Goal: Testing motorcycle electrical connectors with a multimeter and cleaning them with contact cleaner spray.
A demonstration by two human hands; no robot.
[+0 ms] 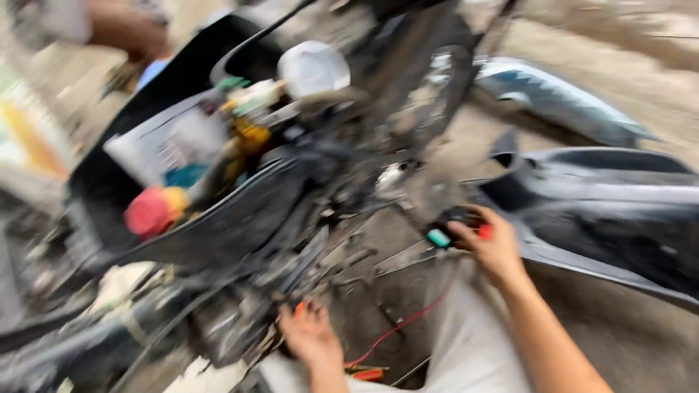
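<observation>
The picture is heavily blurred by motion. My right hand grips a small black device with a teal part and a red part, held over the dismantled scooter frame. A red wire trails from it down toward my lap. My left hand reaches low into the scooter's dark inner parts, fingertips against them; something small and orange shows at the fingers, too blurred to identify. Whether the left hand holds anything is unclear.
An open black compartment holds papers, a red cap, yellow and teal items. A white round part sits above. Removed black body panels and a grey-blue panel lie right. Another person's arm is at top left.
</observation>
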